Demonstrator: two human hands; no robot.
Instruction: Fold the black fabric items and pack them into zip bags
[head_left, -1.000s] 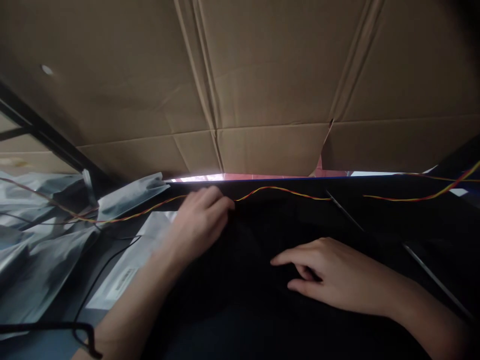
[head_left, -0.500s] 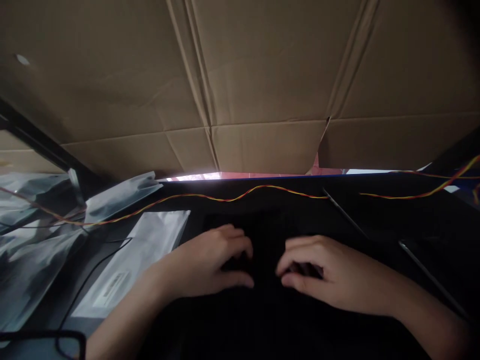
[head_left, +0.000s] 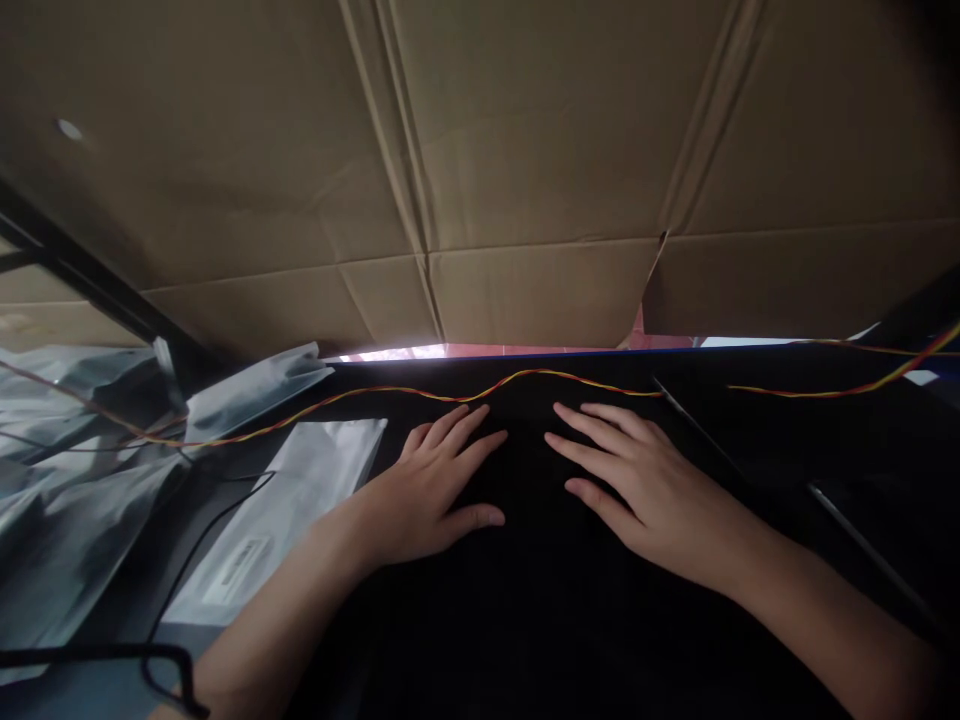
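My left hand point(head_left: 435, 480) lies palm down with its fingers spread over a black surface point(head_left: 525, 610). Opposite it, my right hand point(head_left: 637, 480) is also palm down, fingers apart and pointing inward. Neither hand holds anything. A red and yellow twisted wire point(head_left: 525, 375) runs across just beyond the fingertips. Beside my left forearm is a white plastic pouch point(head_left: 330, 465) with a barcode label point(head_left: 236, 570). To the right of my right hand lies a dark flat thing with a light edge point(head_left: 694, 420); its kind is too dark to tell.
Large cardboard sheets point(head_left: 540, 150) stand across the back. Several translucent plastic bags point(head_left: 82, 540) are heaped at the left, near a black cable point(head_left: 195, 540) and a dark frame bar point(head_left: 97, 280). Another dark flat thing with a pale edge point(head_left: 862, 540) lies at the right.
Both hands have opened from curled fingers to spread, flat ones and have reached slightly forward. The view has shifted a little.
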